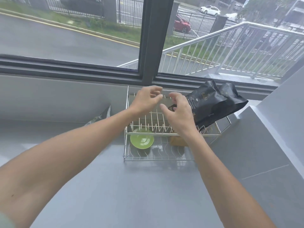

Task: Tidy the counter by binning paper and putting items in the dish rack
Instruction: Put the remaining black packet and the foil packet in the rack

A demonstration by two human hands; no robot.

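A two-tier wire dish rack (141,157) stands on the grey counter below the window. A green plate (141,141) lies in its lower tier at the left. A tan box-like item (176,141) sits in the lower tier, partly hidden by my right wrist. Black foil bags (212,102) lean on the rack's upper right side. My left hand (146,100) hovers over the upper tier, fingers apart, holding nothing. My right hand (178,112) is beside it with fingers curled apart over a small dark thing I cannot identify.
A crumpled clear plastic bag (100,116) lies by the back wall left of the rack. A grey raised ledge (269,129) slopes along the right. The window frame (148,46) rises right behind the rack. The grey counter (131,195) stretches towards me.
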